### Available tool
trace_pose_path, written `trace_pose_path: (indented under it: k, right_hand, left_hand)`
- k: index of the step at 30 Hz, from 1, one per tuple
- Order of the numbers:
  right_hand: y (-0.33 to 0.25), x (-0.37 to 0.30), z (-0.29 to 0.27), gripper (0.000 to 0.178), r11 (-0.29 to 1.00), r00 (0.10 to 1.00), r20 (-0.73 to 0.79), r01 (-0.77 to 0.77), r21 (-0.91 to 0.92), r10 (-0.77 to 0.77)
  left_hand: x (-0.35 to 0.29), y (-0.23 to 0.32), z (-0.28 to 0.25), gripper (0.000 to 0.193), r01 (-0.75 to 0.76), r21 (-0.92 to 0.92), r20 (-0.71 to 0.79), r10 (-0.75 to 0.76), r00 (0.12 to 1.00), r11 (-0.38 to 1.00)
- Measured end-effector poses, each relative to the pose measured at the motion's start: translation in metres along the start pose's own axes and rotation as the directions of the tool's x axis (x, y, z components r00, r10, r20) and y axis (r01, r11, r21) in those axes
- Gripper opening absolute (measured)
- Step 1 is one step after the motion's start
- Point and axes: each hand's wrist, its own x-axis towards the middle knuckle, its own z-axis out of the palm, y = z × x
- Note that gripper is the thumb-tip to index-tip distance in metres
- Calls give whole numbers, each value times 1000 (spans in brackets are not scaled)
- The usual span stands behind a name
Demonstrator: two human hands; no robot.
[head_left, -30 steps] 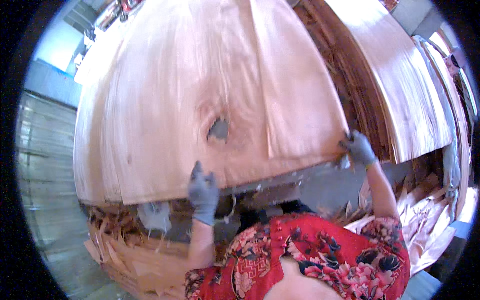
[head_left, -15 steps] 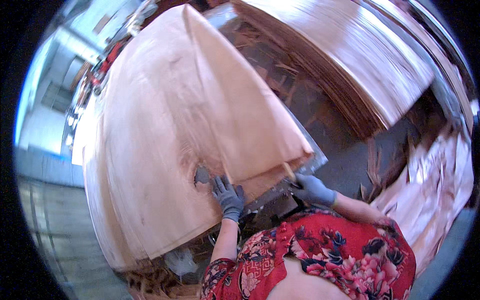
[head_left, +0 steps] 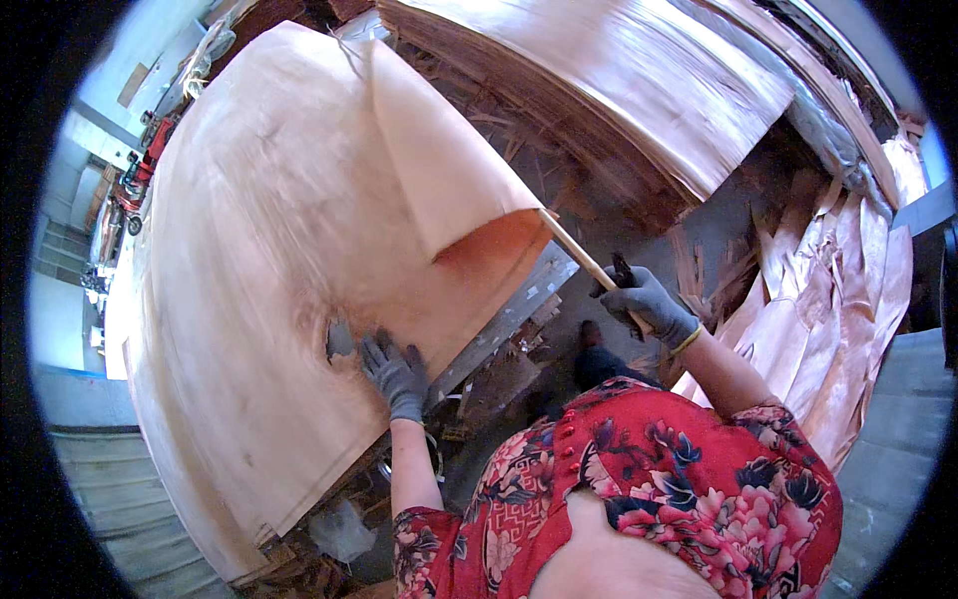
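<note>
A large pale wood veneer sheet (head_left: 249,230) spreads across the work surface in front of me. My left hand (head_left: 395,379), in a grey glove, lies flat on it with fingers stretched, beside a ragged hole (head_left: 341,341). Gloved in grey too, my right hand (head_left: 656,307) is closed round a thin wooden stick (head_left: 581,248). The stick's far tip meets the raised corner of a veneer flap (head_left: 454,170), which curls up over a reddish-brown shadowed area. Something dark (head_left: 623,272) sticks out at the right hand's fingers; its kind is unclear.
A thick veneer stack (head_left: 619,80) stands at the far right. Crumpled veneer strips (head_left: 828,299) are heaped by my right side. Along the sheet's near edge runs a grey board edge (head_left: 539,292). Wood scraps litter the dark floor, and clear plastic (head_left: 344,529) lies at lower left.
The flap's near corner has risen and folded farther back. My right hand has moved up and away from the sheet's edge with the stick. My left hand stays flat beside the hole.
</note>
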Motion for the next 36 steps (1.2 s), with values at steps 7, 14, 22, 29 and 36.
trace_pose_path:
  k: [7,14,22,29,36]
  right_hand:
    - [-14,16,-106,19,981,999,-34,33,-193,-40]
    - [-30,48,-246,23,571,968,37,178,-802,-250]
    - [-83,150,-336,25,550,929,-138,80,-832,-343]
    - [-104,249,-492,27,59,813,-379,-395,-917,-443]
    - [-146,364,-460,29,155,906,-232,-188,-970,-353]
  left_hand:
    - [8,-4,4,61,26,122,89,-37,995,992]
    - [16,57,17,65,548,-152,207,-516,831,823]
    - [25,183,14,90,511,221,274,-556,785,831]
    - [31,195,11,92,505,278,234,-567,789,817]
    - [31,202,2,87,674,55,103,-675,730,737]
